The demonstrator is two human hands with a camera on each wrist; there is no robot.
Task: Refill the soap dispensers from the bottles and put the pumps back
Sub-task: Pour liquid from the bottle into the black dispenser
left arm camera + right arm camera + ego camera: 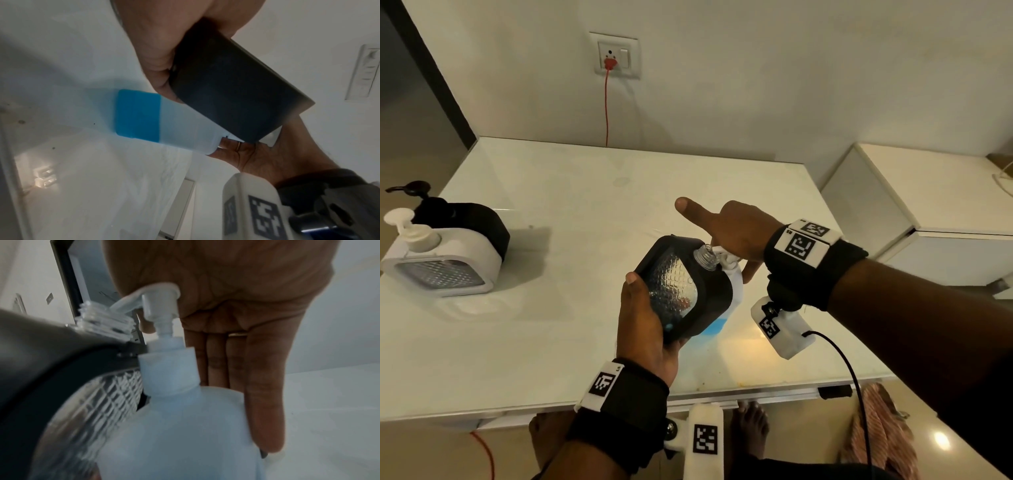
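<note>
Pumping soap from bottle [732, 291] into black dispenser [681, 291], counter centre. Keep the spout inside the neck [706, 257], dispenser tilted toward 2 o'clock, press slow to avoid drips. Left hand [643, 325] wraps the dispenser from 7 o'clock, thumb on its face. Right hand [732, 229] palm-down on the pump head [158, 293], fingers [265, 394] straight, together, thumb out toward 10 o'clock.

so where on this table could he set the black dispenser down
Bare white glass tabletop runs from the white and black dispensers at the left edge across to the hands. The back strip below the red cord is free too. It is crowded around the white refill bottle with blue soap, where both hands work.
</note>
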